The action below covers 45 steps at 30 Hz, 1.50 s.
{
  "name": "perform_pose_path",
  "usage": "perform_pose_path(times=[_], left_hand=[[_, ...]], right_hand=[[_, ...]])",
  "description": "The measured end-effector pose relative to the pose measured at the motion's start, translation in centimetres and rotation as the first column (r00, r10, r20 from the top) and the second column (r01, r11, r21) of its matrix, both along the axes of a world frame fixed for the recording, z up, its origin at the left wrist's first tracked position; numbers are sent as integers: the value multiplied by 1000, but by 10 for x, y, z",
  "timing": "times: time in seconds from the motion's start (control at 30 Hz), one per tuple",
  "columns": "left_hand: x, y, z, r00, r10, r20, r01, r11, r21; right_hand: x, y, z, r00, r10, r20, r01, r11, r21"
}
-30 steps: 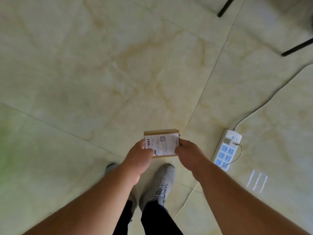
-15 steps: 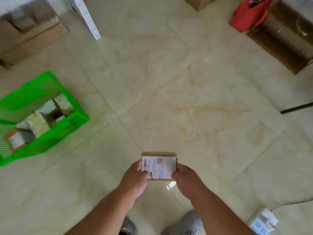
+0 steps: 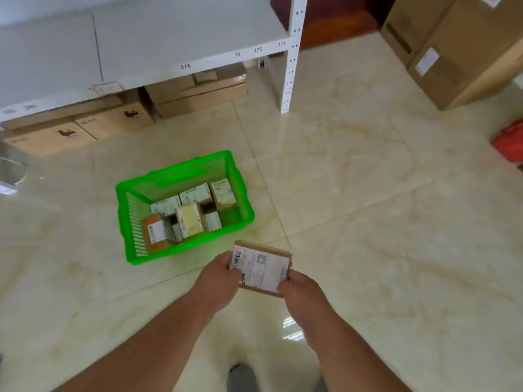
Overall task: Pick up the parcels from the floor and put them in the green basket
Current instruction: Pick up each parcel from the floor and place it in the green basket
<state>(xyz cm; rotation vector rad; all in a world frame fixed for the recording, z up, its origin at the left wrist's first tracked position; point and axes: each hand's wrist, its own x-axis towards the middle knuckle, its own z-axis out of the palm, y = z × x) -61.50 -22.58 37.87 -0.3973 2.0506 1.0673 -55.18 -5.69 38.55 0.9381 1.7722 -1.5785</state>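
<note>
held parcel (image 3: 261, 268): flat brown box, white shipping label up, barcode at its left edge; in the air over the floor, just near-right of the basket, not over it
left hand (image 3: 218, 281): closed on the parcel's left edge, thumb on top on the label
right hand (image 3: 304, 292): closed on the parcel's near-right corner, fingers curled under
green basket (image 3: 128, 222): on the floor, left of centre, slotted walls, long side running near-left to far-right
parcels in basket (image 3: 189, 216): several small labelled boxes, jumbled, some tilted on edge
floor (image 3: 368, 222): glossy cream tiles
white shelf (image 3: 169, 32): far left, number tags along its front edge
cardboard boxes (image 3: 113, 117): under the shelf, on the floor
large cartons (image 3: 458, 52): far right
red bag (image 3: 509, 142): right edge, partly cut off
shoe (image 3: 240, 377): near edge, blurred
</note>
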Motion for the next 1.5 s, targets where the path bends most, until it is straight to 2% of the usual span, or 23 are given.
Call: perform_pose_path(times=[0.13, 0.3, 0.43, 0.5, 0.63, 0.77, 0.93, 1.13, 1.3, 1.43, 1.5], left_hand=[[-44, -33, 4, 999, 9, -43, -12, 999, -51], [-123, -55, -7, 996, -32, -81, 22, 992, -121], [-205, -58, -35, 985, -154, -78, 132, 964, -231], [-243, -55, -57, 975, -209, -72, 187, 954, -234], [-290, -50, -117, 965, -261, -19, 247, 933, -263], [-307, -52, -179, 945, -323, 42, 324, 915, -241], [-316, -57, -250, 923, -380, 60, 382, 887, -260], [-313, -53, -306, 922, -385, 48, 386, 901, -199], [-284, -68, -290, 969, -244, -30, 242, 969, -49], [-248, -120, -251, 997, -45, 56, 55, 978, -202], [-229, -152, -229, 992, 49, 114, -22, 974, -227]], right_hand=[[-48, -33, -5, 1000, 5, 11, -5, 1000, -6], [-107, -64, -24, 993, -87, 84, 97, 988, -119], [-166, -84, -50, 958, -256, 131, 278, 942, -190], [-192, -89, -71, 917, -353, 185, 392, 886, -249], [-237, -96, -137, 769, -501, 397, 630, 698, -340], [-262, -107, -191, 671, -552, 494, 725, 629, -282], [-279, -124, -248, 564, -628, 537, 814, 531, -234], [-291, -135, -283, 530, -665, 526, 824, 550, -135], [-289, -136, -269, 569, -645, 511, 782, 617, -91], [-291, -142, -233, 619, -592, 516, 722, 687, -77], [-295, -148, -213, 644, -551, 530, 683, 726, -76]])
